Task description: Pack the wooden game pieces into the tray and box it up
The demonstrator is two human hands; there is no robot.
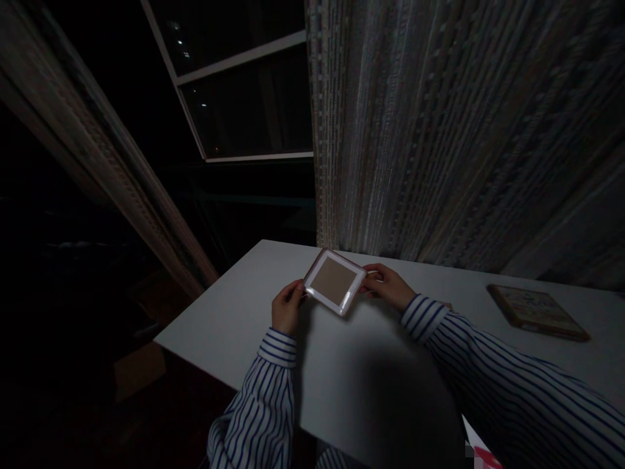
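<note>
A small square frame (334, 281) with a white border and a brown centre is held between both hands just above a white table (234, 319). My left hand (287, 306) grips its left edge with curled fingers. At its right edge my right hand (385, 285) pinches it with closed fingers. Both arms wear blue-and-white striped sleeves.
A flat brown-framed picture (537, 311) lies on the table at the right. A ribbed curtain (463, 130) hangs behind the table, and a dark window (244, 91) is at the back left. A red-and-white object (481, 456) shows at the bottom edge.
</note>
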